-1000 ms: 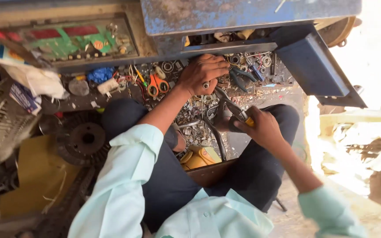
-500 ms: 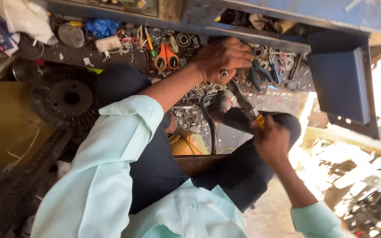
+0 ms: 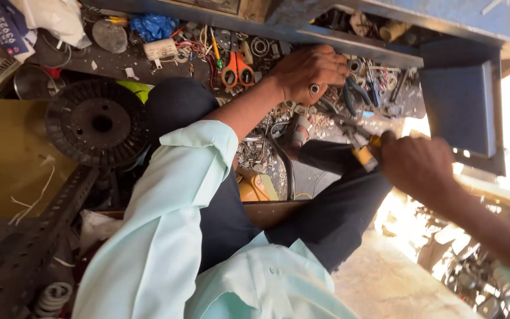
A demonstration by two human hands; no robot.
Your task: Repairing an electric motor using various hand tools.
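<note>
**Pliers held over a littered shelf**

Pliers [image 3: 358, 145] with yellow grips sit in the right hand [image 3: 417, 165], whose fingers are wrapped tight round the handles; the metal nose points toward the left hand [image 3: 308, 74] and lies just below it. The left hand rests palm-down on the cluttered shelf [image 3: 166, 62], fingers curled among small metal parts — whether they pinch any one piece cannot be told. A ring shows on one of its fingers.

All else is placed from the left hand. Just to its left lie orange-handled scissors [image 3: 237, 70], and past them red and white wires, a white block and a blue crumpled bag [image 3: 151, 26]. To its right lie dark-handled pliers [image 3: 355, 94] among bearings and scraps, and farther right hangs a blue metal panel [image 3: 458, 109]. Well off to its lower left sits a black ribbed wheel [image 3: 98, 123], with a perforated steel angle bar [image 3: 36, 236] below that. Directly beneath the hand, between the person's dark-trousered knees, a heap of metal bits shows, and lower still a yellow object [image 3: 254, 188] — half hidden. Pale green sleeves cover both arms.
</note>
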